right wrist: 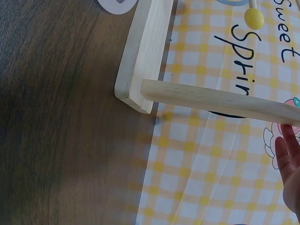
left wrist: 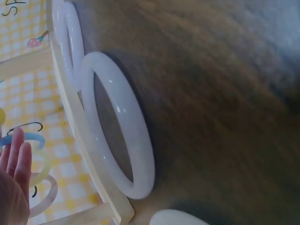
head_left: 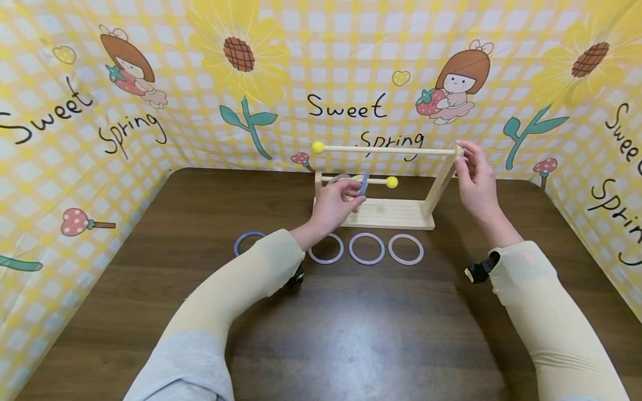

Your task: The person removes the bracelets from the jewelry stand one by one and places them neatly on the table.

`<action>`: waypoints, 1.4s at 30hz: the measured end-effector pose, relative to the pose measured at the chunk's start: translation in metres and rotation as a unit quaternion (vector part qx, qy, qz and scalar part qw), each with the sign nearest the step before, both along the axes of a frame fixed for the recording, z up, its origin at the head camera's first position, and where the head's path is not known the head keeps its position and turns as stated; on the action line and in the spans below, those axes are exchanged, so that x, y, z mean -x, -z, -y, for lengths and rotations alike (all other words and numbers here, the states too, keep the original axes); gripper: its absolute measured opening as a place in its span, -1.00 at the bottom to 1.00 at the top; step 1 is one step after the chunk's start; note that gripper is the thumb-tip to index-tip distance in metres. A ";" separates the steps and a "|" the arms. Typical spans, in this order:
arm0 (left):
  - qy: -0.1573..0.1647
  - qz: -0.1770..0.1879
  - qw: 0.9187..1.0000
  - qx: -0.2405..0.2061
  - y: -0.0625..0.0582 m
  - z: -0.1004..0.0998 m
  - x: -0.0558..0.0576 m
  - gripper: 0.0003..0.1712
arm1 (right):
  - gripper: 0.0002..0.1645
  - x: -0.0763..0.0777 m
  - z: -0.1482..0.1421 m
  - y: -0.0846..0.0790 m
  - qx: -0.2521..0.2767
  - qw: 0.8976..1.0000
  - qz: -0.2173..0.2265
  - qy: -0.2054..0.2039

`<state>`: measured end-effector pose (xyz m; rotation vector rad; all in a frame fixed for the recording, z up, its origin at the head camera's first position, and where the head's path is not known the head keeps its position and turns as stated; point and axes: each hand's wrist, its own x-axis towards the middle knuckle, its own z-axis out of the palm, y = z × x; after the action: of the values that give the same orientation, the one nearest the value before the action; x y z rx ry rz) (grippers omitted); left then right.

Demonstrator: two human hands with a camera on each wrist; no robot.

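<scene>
A wooden stand (head_left: 396, 216) has a long upper rod (head_left: 386, 150) and a short lower rod (head_left: 378, 181), each tipped with a yellow ball. Between thumb and fingers, my left hand (head_left: 331, 206) pinches a blue ring (head_left: 364, 185) that encircles the lower rod. Behind those fingers, a yellow ring (left wrist: 48, 165) and a pale pinkish ring (left wrist: 52, 194) hang on the same rod, partly hidden in the head view. My right hand (head_left: 478, 181) grips the top of the tall right post (head_left: 440, 184), thumb in front.
In front of the stand, several rings lie flat in a row on the brown table (head_left: 351, 328): a blue ring (head_left: 237, 243) partly behind the left forearm, and pale purple ones like the ring (head_left: 383, 249). A checked cloth (head_left: 271, 128) walls in the back and sides.
</scene>
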<state>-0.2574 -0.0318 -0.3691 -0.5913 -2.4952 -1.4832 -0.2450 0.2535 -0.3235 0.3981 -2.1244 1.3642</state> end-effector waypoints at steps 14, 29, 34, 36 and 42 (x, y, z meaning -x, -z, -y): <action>-0.003 0.013 1.000 -0.015 0.001 -0.009 -0.001 -0.76 | -0.63 -0.008 0.006 -0.008 -0.003 1.000 -0.005 0.002; 0.005 -0.009 0.999 -0.035 0.000 -0.033 0.005 -0.76 | -0.62 0.004 -0.001 0.002 0.003 1.000 -0.003 -0.004; 0.014 0.013 0.999 -0.043 0.000 -0.040 0.003 -0.77 | -0.61 0.007 -0.004 0.005 0.003 1.000 -0.004 -0.006; 0.010 0.004 0.999 -0.038 0.000 -0.042 0.003 -0.77 | -0.61 0.007 -0.004 0.005 0.003 1.000 -0.003 -0.005; 0.029 -0.011 0.999 -0.041 -0.001 -0.047 0.001 -0.77 | -0.62 -0.002 0.002 -0.002 0.004 1.000 0.004 -0.002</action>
<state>-0.2580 0.0152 -0.3680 -0.6664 -2.4081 -1.5819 -0.2429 0.2520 -0.3217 0.3944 -2.1259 1.3775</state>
